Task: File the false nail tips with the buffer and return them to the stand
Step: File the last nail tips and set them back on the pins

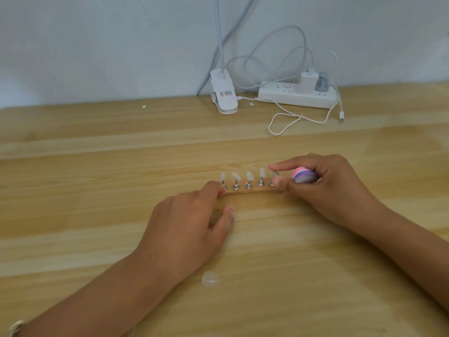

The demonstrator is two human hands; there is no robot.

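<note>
A narrow wooden stand (pixel 252 190) lies mid-table with a row of small metal holders, several carrying clear false nail tips (pixel 249 176). My left hand (pixel 192 224) grips the stand's left end, index finger at its back and thumb in front. My right hand (pixel 323 183) is at the right end. Its thumb and forefinger pinch the rightmost holder and tip, mostly hidden by the fingers. The other fingers hold a pink and purple buffer block (pixel 305 175) against the palm. A loose clear nail tip (pixel 210 279) lies on the table near my left wrist.
At the back of the wooden table (pixel 97 190) stand a white clip-on lamp base (pixel 224 94) and a white power strip (pixel 297 94) with plugged chargers. A white cable (pixel 289 120) loops forward from it. Small white specks lie near the wall.
</note>
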